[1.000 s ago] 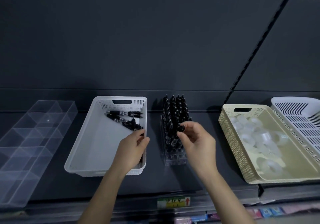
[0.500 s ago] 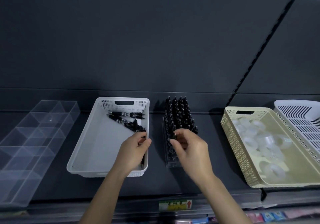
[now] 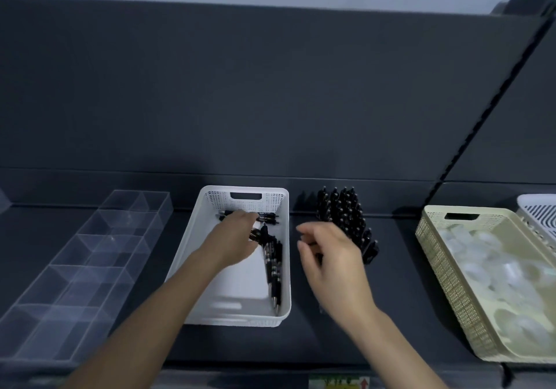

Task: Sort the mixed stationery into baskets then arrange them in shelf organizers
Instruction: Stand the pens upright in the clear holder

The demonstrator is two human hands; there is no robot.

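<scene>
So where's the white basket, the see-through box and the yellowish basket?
white basket [image 3: 273, 202], head view, far mesh wall.
clear divided organizer [image 3: 84, 274], head view, a middle compartment.
beige basket [image 3: 448, 280], head view, left mesh wall.

We are seeing the blurred right hand [image 3: 334, 265] hiding the pen organizer's [image 3: 341, 208] front rows, and we are not resolving its grip.

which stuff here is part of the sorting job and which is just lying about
In the job: pens in the white basket, pen rack, clear organizer, tape rolls in the beige basket.
Lying about: slatted basket at far right, shelf label.
</scene>
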